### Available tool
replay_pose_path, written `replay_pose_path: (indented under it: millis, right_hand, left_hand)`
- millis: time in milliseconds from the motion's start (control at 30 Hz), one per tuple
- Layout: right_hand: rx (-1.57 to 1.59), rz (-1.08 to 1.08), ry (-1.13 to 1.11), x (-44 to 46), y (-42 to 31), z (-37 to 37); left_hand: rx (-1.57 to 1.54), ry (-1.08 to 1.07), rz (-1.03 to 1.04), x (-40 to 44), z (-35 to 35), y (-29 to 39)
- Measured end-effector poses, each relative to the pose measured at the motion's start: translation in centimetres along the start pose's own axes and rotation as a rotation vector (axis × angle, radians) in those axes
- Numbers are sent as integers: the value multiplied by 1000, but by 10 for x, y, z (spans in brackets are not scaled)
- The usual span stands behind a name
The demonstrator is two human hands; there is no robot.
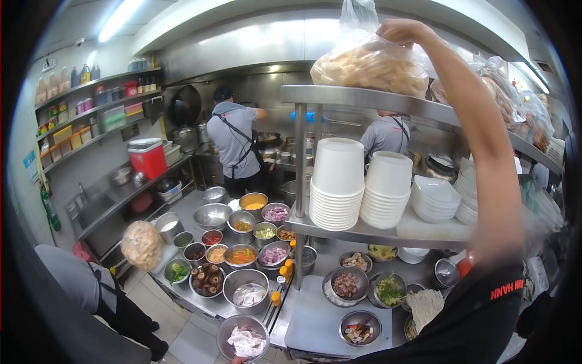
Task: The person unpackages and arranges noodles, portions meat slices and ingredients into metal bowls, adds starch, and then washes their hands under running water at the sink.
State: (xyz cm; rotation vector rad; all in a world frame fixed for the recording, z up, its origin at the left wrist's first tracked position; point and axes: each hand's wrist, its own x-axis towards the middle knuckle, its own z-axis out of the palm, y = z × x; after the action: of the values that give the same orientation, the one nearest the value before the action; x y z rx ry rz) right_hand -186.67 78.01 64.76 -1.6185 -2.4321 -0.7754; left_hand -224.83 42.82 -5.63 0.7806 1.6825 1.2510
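My right hand (pixel 403 31), arm raised high from the lower right, grips a clear plastic bag (pixel 370 71) on the top steel shelf (pixel 388 97). Pale tan pieces fill the bag; I cannot tell what they are. At the bottom edge only the fingertips of my left hand (pixel 237 360) show, closed on the rim of a metal bowl (pixel 227 340). Inside that bowl is something white and crumpled, with pinkish bits (pixel 247 341). White tubs (pixel 337 176) stand stacked upside down on the shelf below the bag.
Metal bowls of cut vegetables (pixel 240 255) and mushrooms (pixel 207 279) crowd the counter on the left. More food bowls (pixel 346 284) stand by a white cutting board (pixel 303 321). One person (pixel 233 136) works at the stoves, another (pixel 388 133) behind the shelf, a third (pixel 79 279) at left.
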Motion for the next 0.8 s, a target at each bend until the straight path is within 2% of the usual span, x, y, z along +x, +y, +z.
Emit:
replay_pose_path:
  millis: [67,100,200,267,333,400,467,533,567,600,667,700,767,800]
  right_hand:
    - [140,166,88,-11,-6,-1]
    - [209,154,66,-7,1,1]
    - [63,84,36,2,8,10]
    - [62,142,32,-3,4,11]
    - [59,189,35,-3,6,10]
    - [285,118,-6,5,31,12]
    - [390,167,-22,19,54,27]
    - [449,128,255,43,82,41]
    - [313,61,170,40,73,32]
    - [313,54,169,27,53,25]
    - [302,-172,254,5,21,19]
    - [302,-175,251,8,24,22]
    - [233,-79,526,14,30,30]
    - [235,-79,522,9,38,31]
  left_hand:
    - [-3,43,-4,-12,1,11]
    - [-5,44,-7,-17,2,19]
    - [33,34,-43,-23,3,31]
    - [-89,41,-90,-18,4,21]
    - [-74,33,-43,-13,3,12]
    - [-68,32,3,-9,2,-2]
    - [-10,35,-55,-3,-2,-16]
    - [-14,39,-56,-5,0,-13]
    - [-18,43,-49,-7,1,-9]
    - [-24,45,-49,-9,2,-6]
    - [-28,52,-49,-10,3,1]
    - [-31,53,-47,-11,4,3]
    - [-29,60,-45,-13,5,6]
    - [-27,64,-44,-13,5,7]
